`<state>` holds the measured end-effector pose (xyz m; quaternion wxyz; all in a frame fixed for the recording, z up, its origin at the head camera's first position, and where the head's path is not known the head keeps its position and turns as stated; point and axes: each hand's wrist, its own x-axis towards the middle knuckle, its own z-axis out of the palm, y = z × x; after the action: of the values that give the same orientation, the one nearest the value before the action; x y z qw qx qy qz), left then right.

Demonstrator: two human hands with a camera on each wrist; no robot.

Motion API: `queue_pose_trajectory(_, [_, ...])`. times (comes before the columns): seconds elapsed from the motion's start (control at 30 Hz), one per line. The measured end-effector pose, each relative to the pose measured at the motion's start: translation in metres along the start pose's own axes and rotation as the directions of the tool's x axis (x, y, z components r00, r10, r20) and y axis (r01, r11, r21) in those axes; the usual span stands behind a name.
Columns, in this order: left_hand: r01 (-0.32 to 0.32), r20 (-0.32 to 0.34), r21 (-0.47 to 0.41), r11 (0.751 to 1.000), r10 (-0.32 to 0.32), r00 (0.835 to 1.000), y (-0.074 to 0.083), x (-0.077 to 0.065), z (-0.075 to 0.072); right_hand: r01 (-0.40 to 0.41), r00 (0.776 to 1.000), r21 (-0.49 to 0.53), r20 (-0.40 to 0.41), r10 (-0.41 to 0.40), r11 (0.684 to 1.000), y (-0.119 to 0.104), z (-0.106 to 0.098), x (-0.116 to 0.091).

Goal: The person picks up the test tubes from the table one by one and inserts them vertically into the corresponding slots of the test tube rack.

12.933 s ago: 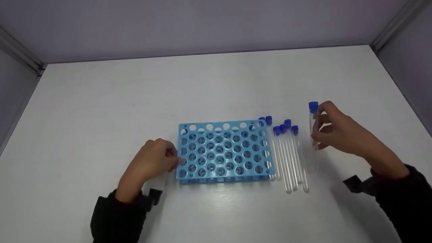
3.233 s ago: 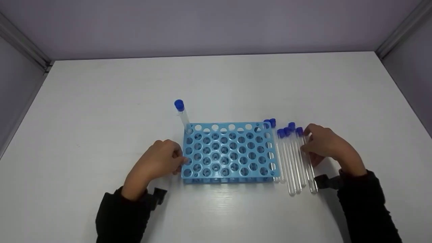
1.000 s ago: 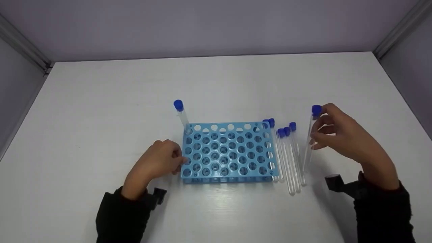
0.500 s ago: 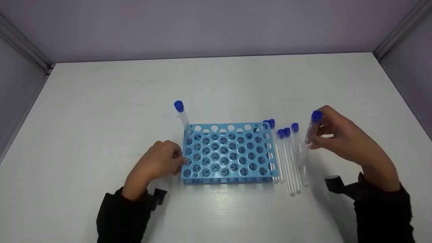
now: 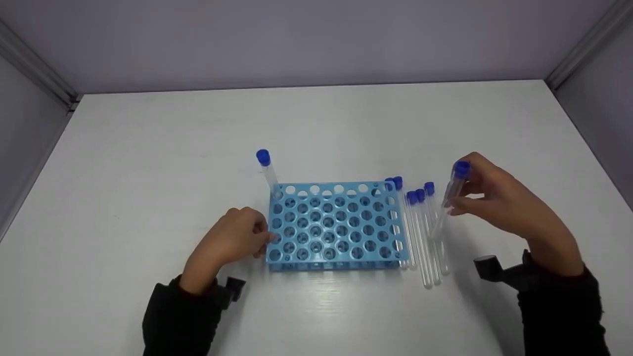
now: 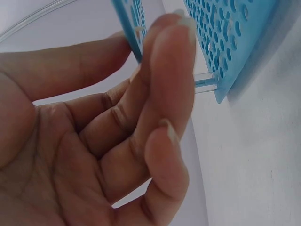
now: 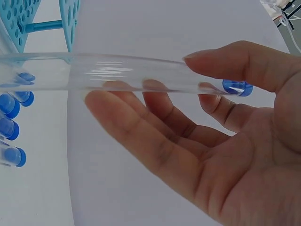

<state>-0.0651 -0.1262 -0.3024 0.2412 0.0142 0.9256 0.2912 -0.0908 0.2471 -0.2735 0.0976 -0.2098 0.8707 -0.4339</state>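
Note:
A blue test tube rack [image 5: 336, 262] with rows of round holes stands before me. My left hand [image 5: 230, 237] pinches its left edge, and the left wrist view shows the thumb and fingers on either side of the upper plate [image 6: 126, 28]. One clear capped test tube [image 5: 268, 173] leans slightly in the rack's far-left corner hole. To the right of the rack, my right hand [image 5: 512, 207] holds another test tube [image 5: 452, 189] between thumb and fingers. This tube [image 7: 131, 70] is tilted, its blue cap [image 5: 462, 169] up and its lower end over the tubes lying there.
Several blue-capped test tubes [image 5: 424, 242] lie side by side on the white table [image 5: 316, 133], against and partly under the rack's right side. Grey walls [image 5: 316, 44] border the table at the back and sides.
One tube has come to stand in the rack's far-left corner. My right hand has since lifted another from the lying group and tilted it slightly leftward. The left hand keeps its grip.

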Motion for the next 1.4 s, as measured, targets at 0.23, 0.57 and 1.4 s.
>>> queue_pose_trajectory(0.23, [0.004, 0.003, -0.010, 1.000, -0.004, 1.000, -0.001, 0.001, 0.001, 0.039, 0.999, 0.010, 0.015, -0.039, 0.999, -0.009, -0.004, 0.011])
queue_pose_trajectory(0.57, [0.013, 0.008, -0.017, 1.000, -0.013, 1.000, -0.001, 0.000, 0.001, 0.054, 0.997, -0.023, 0.062, -0.053, 0.998, -0.031, -0.011, 0.030])
queue_pose_trajectory(1.4, [0.015, 0.019, -0.002, 1.000, -0.015, 1.000, 0.001, -0.001, -0.001, 0.095, 0.985, 0.008, 0.145, -0.095, 0.995, -0.076, 0.013, 0.080])
